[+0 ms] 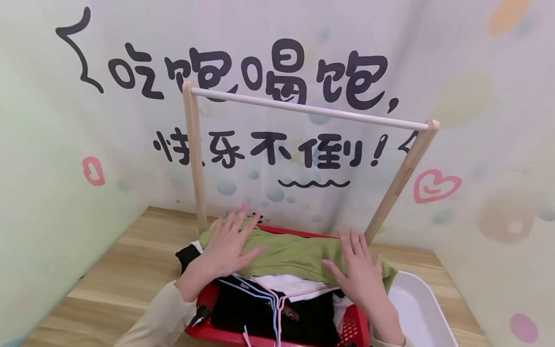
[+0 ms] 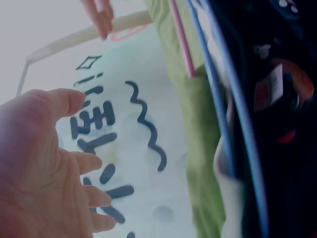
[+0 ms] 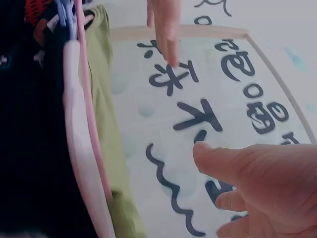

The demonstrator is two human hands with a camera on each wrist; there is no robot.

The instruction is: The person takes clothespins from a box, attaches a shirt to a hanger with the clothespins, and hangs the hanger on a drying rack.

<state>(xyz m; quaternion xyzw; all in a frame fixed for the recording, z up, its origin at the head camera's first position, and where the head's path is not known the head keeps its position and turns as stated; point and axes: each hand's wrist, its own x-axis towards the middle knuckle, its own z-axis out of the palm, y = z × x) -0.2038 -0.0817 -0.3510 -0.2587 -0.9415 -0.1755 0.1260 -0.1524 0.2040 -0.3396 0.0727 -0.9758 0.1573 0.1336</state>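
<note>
Left grip (image 1: pixel 225 248) and right grip (image 1: pixel 361 272) hover over green garment (image 1: pixel 290 255) — spread wide; both empty

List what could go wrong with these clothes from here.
The blue and pink hangers have their hooks bunched together, so they may tangle. The green garment reaches past the right rim of the basket and could slip off. The rack has a post near the right hand, so a quick lift might bump it.

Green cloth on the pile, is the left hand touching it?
Apart. The left wrist view shows it: beyond the left hand, a strip of wall shows between its fingers and the green cloth.
</note>
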